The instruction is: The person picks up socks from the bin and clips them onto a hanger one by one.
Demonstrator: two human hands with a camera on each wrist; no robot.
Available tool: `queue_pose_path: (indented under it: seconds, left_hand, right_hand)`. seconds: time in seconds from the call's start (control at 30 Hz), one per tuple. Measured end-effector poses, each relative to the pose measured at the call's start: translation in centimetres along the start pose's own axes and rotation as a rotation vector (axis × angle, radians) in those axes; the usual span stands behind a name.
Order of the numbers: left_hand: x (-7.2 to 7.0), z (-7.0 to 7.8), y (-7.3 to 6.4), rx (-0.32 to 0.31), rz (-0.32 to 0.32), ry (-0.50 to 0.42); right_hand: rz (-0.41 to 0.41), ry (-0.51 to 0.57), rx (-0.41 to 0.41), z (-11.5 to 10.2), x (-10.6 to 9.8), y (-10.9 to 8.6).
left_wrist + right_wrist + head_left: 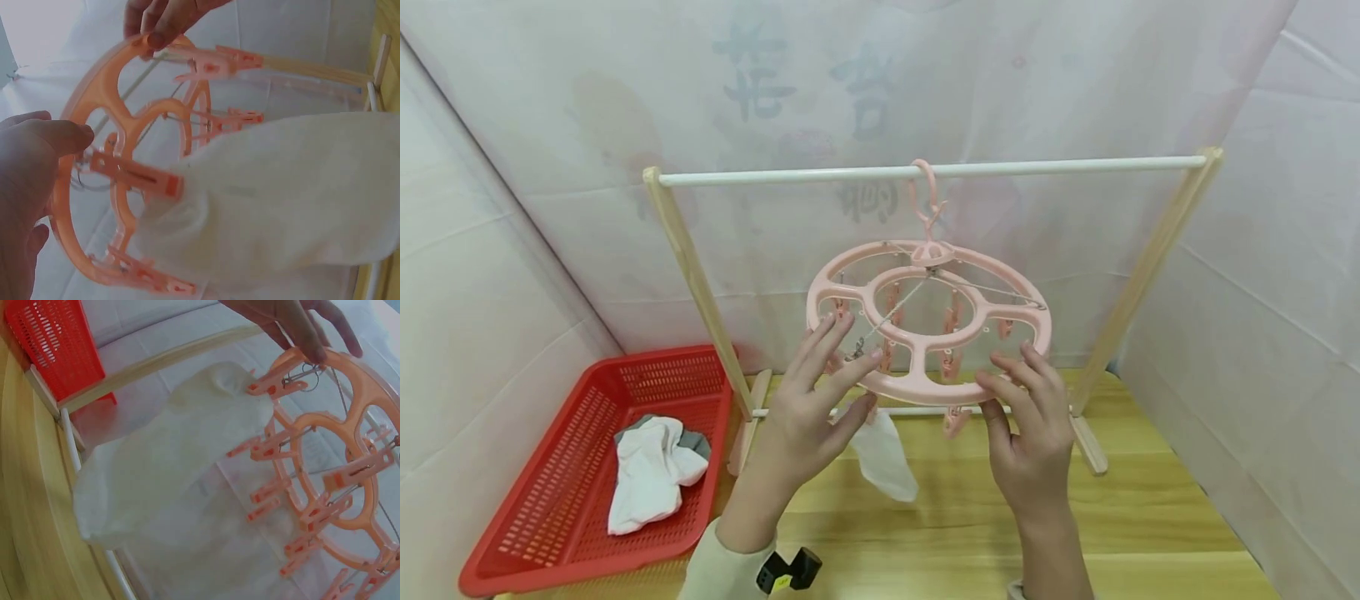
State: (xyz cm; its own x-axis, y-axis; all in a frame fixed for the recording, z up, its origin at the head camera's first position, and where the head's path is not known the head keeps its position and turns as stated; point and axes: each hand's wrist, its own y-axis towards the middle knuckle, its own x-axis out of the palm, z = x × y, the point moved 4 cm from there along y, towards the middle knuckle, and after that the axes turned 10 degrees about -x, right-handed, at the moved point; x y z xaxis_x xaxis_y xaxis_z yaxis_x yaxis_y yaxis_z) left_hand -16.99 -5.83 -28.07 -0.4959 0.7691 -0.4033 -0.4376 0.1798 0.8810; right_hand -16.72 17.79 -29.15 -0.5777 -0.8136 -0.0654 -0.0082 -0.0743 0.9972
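A pink round clip hanger (917, 389) hangs by its hook from a white rail, its ring tilted towards me. My left hand (808, 408) holds the near left rim, fingers over it and thumb below. On the near right, my right hand (1032, 421) pinches the rim between thumb and fingers. A white sock (886, 458) dangles from a pink clip (137, 175) close by my left thumb. Several more clips (350, 472) hang around the ring with nothing in them. In the right wrist view, the sock (169, 450) stretches out from the rim beside the left hand (294, 322).
The white rail (1060, 167) spans two wooden posts (696, 275) standing on a wood-grain table (970, 517). To the left, a red basket (527, 467) holds white and grey socks (651, 475). Pale cloth walls surround the table on the back and sides.
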Motion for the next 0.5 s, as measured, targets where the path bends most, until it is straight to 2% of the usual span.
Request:
queue_pose_path:
  seconds: [0.13, 0.27, 0.5]
  left_hand:
    - [0.0, 1.5, 0.5, 0.056, 0.017, 0.026]
    - [0.5, 2.7, 0.7, 0.106, 0.014, 0.101]
    - [1.6, 3.6, 0.8, 0.152, 0.016, 0.199]
  right_hand:
    - [0.012, -0.009, -0.018, -0.7, 0.2, 0.3]
    - [0.009, -0.018, -0.027, -1.3, 0.4, 0.6]
    - [0.024, -0.038, -0.033, -2.2, 0.4, 1.0]
